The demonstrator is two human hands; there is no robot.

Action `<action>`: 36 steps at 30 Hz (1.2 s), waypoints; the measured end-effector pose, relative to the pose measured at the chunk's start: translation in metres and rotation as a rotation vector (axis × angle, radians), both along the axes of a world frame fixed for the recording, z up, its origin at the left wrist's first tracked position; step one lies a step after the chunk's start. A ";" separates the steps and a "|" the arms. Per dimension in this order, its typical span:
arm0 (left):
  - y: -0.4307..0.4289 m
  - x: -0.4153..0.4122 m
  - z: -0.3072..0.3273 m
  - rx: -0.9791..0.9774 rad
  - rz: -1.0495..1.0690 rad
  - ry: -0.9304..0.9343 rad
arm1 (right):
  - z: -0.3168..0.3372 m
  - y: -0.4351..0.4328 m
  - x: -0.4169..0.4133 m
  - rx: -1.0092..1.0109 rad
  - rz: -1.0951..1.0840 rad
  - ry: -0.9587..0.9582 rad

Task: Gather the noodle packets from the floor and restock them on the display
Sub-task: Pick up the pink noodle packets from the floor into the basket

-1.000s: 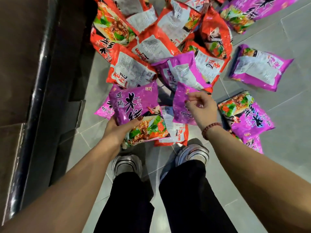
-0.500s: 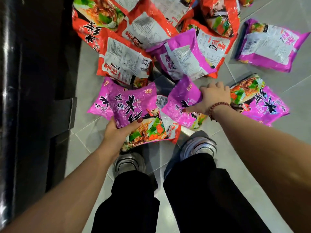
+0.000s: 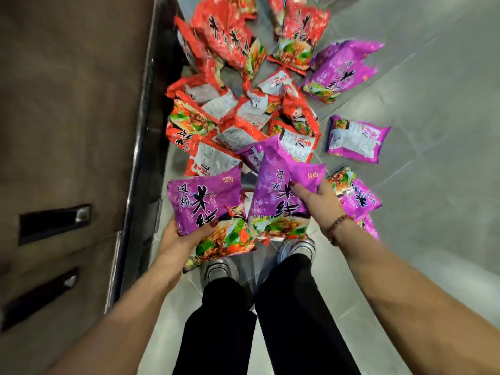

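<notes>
Seven purple noodle packets (image 3: 357,142) showed: one held in the left hand (image 3: 178,239), one in the right hand (image 3: 319,198), and five on the floor (image 3: 433,185), one of those half buried under the heap. The red noodle packets (image 3: 224,39) lay so overlapped that no exact count was possible, roughly a dozen. There were two hands, two silver shoes (image 3: 297,247), one beaded bracelet (image 3: 338,226) and two dark slots (image 3: 54,220) in the brown panel at the left.
</notes>
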State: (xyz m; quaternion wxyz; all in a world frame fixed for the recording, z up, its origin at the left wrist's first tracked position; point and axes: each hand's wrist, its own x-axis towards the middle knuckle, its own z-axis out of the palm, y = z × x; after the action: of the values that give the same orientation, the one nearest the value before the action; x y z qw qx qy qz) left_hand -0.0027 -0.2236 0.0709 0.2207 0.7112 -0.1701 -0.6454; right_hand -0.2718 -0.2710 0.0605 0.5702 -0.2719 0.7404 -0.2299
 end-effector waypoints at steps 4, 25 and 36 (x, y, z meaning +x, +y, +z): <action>-0.018 0.009 0.105 -0.065 -0.051 0.040 | 0.106 -0.015 0.012 -0.072 0.016 -0.100; 0.164 -0.040 0.423 -0.310 0.514 0.048 | 0.393 0.036 0.026 -0.069 0.669 -0.601; 0.374 -0.085 0.457 -0.431 1.117 -0.224 | 0.444 0.153 0.116 0.025 1.235 -0.662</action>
State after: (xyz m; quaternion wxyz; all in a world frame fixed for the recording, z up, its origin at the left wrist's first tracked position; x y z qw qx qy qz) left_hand -0.0872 0.1504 0.5281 0.6460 0.6955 0.0798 -0.3043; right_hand -0.1555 -0.1176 0.5044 0.7950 -0.5519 0.2406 0.0741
